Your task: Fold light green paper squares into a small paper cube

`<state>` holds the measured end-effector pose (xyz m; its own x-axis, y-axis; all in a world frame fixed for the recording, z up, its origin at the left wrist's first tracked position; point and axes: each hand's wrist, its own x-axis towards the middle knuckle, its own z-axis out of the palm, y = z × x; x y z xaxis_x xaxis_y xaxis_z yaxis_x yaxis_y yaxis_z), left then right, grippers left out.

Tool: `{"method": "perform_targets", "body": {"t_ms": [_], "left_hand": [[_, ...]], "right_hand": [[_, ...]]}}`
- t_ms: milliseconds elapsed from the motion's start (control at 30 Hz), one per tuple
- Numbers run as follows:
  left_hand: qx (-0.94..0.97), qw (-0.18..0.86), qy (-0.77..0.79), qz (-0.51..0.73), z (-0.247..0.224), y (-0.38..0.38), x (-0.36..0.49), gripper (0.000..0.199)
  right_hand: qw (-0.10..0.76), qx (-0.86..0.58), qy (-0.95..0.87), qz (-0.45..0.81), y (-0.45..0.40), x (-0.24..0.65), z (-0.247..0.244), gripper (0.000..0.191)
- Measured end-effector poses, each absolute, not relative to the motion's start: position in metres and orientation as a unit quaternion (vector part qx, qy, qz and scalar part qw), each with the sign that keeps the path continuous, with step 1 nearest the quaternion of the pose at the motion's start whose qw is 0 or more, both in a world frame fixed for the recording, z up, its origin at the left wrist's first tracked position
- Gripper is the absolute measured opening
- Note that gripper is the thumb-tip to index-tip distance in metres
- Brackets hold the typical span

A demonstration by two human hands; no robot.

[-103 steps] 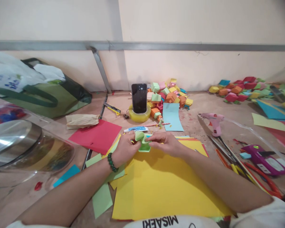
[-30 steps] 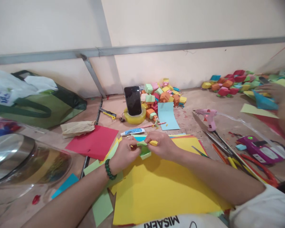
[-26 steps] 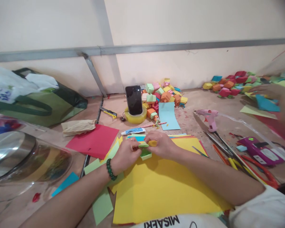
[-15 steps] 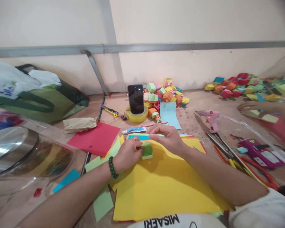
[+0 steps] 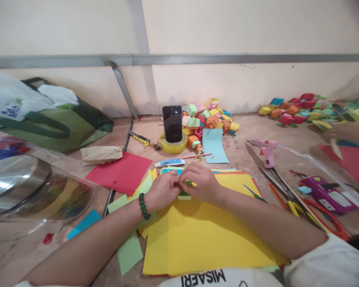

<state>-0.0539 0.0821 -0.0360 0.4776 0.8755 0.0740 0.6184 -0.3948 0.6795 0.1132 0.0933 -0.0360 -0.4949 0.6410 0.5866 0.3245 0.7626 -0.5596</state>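
A small folded green paper box [image 5: 184, 196] is pinched between my two hands over a stack of yellow paper sheets [image 5: 209, 235]. My left hand [image 5: 164, 190], with a green bead bracelet at its wrist, grips the box's left side. From the right, my right hand [image 5: 201, 181] closes its fingertips on the box's upper edge, touching my left fingers. Most of the box is hidden by the fingers. Light green paper strips [image 5: 130, 253] lie under my left forearm. Beyond my hands lies a blue and white tube [image 5: 170, 163].
A phone [image 5: 172, 124] leans in a tape roll [image 5: 174, 146] before a pile of coloured paper boxes [image 5: 194, 122]. At right are a pink glue gun [image 5: 267, 151], scissors [image 5: 253, 192] and a purple device [image 5: 329, 194]. Another person's hand [image 5: 348, 133] works at far right.
My right hand has come down and left onto the green paper box, which it did not touch before. The other person's hand at far right has shifted.
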Motion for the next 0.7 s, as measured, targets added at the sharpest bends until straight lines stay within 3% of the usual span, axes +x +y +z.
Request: {"method": "perform_targets", "body": {"t_ms": [100, 333, 533, 700], "left_hand": [[0.806, 0.286, 0.469, 0.218, -0.037, 0.082, -0.054, 0.019], [0.760, 0.308, 0.517, 0.246, -0.035, 0.081, -0.053, 0.013], [0.744, 0.315, 0.524, 0.267, -0.028, 0.076, -0.051, 0.073], [0.764, 0.305, 0.507, 0.258, -0.027, 0.074, -0.051, 0.089]], "right_hand": [[0.433, -0.314, -0.818, 0.209, 0.092, 0.115, -0.037, 0.007], [0.395, -0.309, -0.821, 0.272, 0.091, 0.117, -0.032, 0.017], [0.375, -0.322, -0.807, 0.324, 0.094, 0.113, -0.037, 0.027], [0.431, -0.292, -0.761, 0.389, 0.087, 0.111, -0.037, 0.024]]}}
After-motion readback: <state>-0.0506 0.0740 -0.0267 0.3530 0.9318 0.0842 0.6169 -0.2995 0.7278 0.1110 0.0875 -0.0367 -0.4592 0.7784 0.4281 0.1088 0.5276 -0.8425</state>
